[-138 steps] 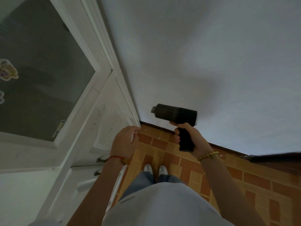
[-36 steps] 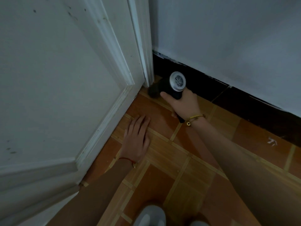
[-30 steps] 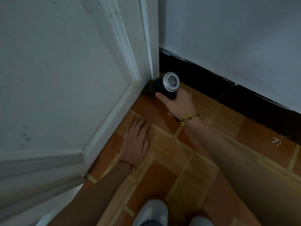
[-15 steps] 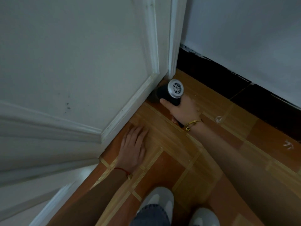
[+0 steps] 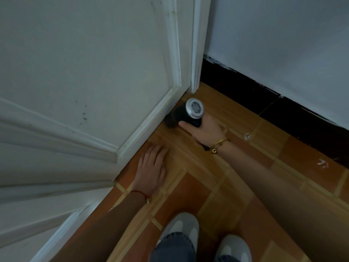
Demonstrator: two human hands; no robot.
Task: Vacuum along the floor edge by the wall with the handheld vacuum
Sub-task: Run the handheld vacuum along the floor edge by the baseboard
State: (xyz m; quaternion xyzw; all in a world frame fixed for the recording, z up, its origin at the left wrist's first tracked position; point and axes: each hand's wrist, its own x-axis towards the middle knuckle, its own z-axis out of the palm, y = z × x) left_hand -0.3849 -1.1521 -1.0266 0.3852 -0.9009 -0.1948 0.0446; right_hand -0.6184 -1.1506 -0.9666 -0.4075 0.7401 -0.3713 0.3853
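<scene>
The black handheld vacuum (image 5: pixel 188 115) with a silver grilled rear end lies low over the orange tiled floor (image 5: pixel 236 186). Its nozzle points left at the bottom edge of the white door (image 5: pixel 94 72), close to the corner with the black skirting (image 5: pixel 264 99). My right hand (image 5: pixel 204 130) is shut on the vacuum's handle, which it mostly hides. My left hand (image 5: pixel 152 168) lies flat on the floor with fingers apart, next to the door's bottom edge. The nozzle tip is dark and blurred.
A white wall (image 5: pixel 283 44) rises above the black skirting at the right. My two white shoes (image 5: pixel 181 229) stand at the bottom of the view. Small white specks (image 5: pixel 246 136) lie on the tiles near the skirting.
I have crouched from standing down to the floor. Over the last second the vacuum slid from the skirting corner leftwards along the door's bottom edge. My left hand stays flat on the tiles.
</scene>
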